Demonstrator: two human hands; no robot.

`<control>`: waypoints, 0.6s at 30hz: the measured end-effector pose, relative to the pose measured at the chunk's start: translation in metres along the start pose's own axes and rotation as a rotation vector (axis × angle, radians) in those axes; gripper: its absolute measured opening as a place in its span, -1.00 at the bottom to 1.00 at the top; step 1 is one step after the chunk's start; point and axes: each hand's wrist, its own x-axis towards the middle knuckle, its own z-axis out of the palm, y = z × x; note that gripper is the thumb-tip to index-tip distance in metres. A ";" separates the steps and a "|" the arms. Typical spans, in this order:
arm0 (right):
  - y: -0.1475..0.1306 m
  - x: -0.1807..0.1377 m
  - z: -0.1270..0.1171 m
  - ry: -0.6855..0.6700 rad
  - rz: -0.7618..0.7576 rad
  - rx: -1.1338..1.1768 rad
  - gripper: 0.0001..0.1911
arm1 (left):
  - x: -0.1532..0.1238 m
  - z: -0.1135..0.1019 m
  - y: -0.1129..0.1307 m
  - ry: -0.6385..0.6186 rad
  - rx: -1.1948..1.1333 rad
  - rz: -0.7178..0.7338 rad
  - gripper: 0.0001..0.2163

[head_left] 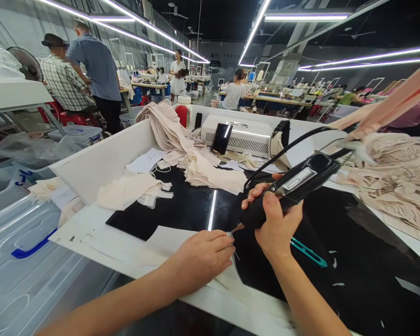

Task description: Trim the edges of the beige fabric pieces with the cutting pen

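Note:
My right hand (pixel 275 219) is closed around a black corded hand tool (pixel 290 186), its metal tip pointing down-left at my left fingertips. My left hand (pixel 201 254) lies curled on the white table edge (pixel 91 233), fingers pinched together at the tool's tip on something too small to make out. Both hands work over a black mat (pixel 185 205). A teal thread snip (pixel 308 253) lies on the mat just right of my right wrist.
Beige fabric pieces (pixel 171 135) are piled at the back, with more lace fabric (pixel 395 186) at the right. A white machine (pixel 245 135) and a phone (pixel 221 138) stand behind. Clear plastic bins (pixel 28 252) sit at left. Other people work beyond.

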 end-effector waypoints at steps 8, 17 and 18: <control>0.004 -0.002 -0.002 -0.019 -0.010 -0.008 -0.47 | -0.003 0.000 0.002 0.012 0.013 -0.015 -0.81; 0.004 -0.002 0.000 -0.036 0.002 -0.020 -0.51 | -0.008 0.003 0.002 -0.007 0.032 -0.046 -0.77; 0.004 -0.002 0.000 -0.037 0.000 -0.020 -0.51 | -0.008 0.004 0.002 -0.003 0.038 -0.044 -0.77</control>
